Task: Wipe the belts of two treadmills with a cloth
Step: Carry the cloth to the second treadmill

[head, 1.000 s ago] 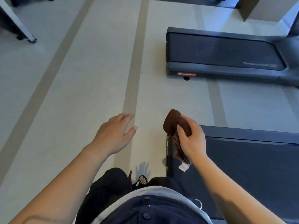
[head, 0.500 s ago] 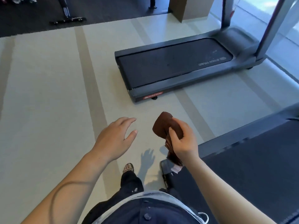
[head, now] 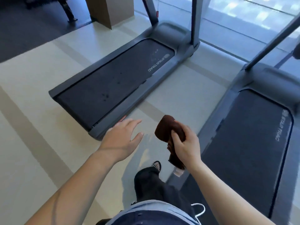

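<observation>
Pale, smooth floor (head: 32,111) crossed by tan stripes; dark matting (head: 32,33) upper left, a brown column (head: 112,8) at top, a glass wall (head: 243,21) upper right; two treadmills, the left treadmill (head: 113,82) at centre and the right treadmill (head: 243,151) along the right edge, each with a flat matte black belt in a rounded grey frame; one brown cloth (head: 167,127), bunched and soft, at centre, gripped by the right hand (head: 186,146); the left hand (head: 121,138) is open with fingers spread, over the floor by the left treadmill's near corner.
</observation>
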